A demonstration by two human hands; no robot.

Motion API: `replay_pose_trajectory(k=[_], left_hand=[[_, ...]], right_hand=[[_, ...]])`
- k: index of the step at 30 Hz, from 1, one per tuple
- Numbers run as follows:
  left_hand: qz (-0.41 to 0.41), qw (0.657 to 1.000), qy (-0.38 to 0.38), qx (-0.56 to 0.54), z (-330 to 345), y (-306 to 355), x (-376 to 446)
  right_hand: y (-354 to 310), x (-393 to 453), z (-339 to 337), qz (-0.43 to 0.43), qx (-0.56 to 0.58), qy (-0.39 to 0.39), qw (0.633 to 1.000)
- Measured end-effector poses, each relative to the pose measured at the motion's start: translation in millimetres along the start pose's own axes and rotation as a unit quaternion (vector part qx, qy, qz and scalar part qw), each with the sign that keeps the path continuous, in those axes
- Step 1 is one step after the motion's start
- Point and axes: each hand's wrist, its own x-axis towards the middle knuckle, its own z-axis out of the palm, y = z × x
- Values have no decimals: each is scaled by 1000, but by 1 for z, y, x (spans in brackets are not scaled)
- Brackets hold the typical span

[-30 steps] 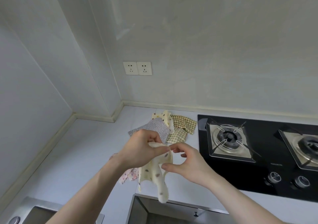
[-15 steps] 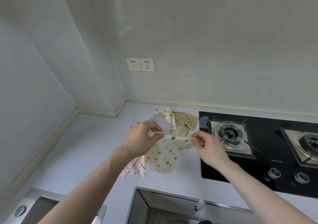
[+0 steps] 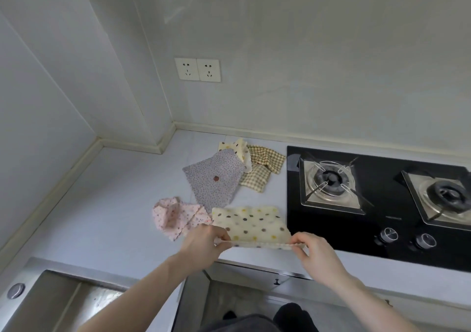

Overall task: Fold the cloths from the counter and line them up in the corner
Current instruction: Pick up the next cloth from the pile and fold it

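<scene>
Your left hand [image 3: 204,242] and right hand [image 3: 314,252] both reach fwd from bare forearms, backs up, fingers curled. Each grip pinches a near corner of the dotted cloth [image 3: 251,223], L at its left corner, R at its right, near edge pulled taut between them. The cloth's far part lies flat on the tabletop [image 3: 107,204], just left of the stove [image 3: 377,204]. Pink cloth [image 3: 175,217] sits crumpled just beside it on the left. Grey cloth [image 3: 214,178] lies behind, overlapping a checked cloth [image 3: 260,171] and a cream cloth [image 3: 238,149], nearer the back wall. Sink [image 3: 51,303] at lower left.
</scene>
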Motion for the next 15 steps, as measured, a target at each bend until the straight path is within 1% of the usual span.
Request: replay_pose_trajectory(k=[4, 7, 11, 15], left_hand=[[-13, 997, -79, 21, 42, -12, -9], [-26, 994, -106, 21, 55, -19, -9], [-28, 995, -94, 20, 55, -25, 2], [-35, 998, -47, 19, 43, -25, 25]], right_hand=[[14, -21, 32, 45, -14, -66, 997], [17, -24, 42, 71, 0, -79, 994], [16, -7, 39, 112, 52, -56, 991], [9, 28, 29, 138, 110, -15, 984]])
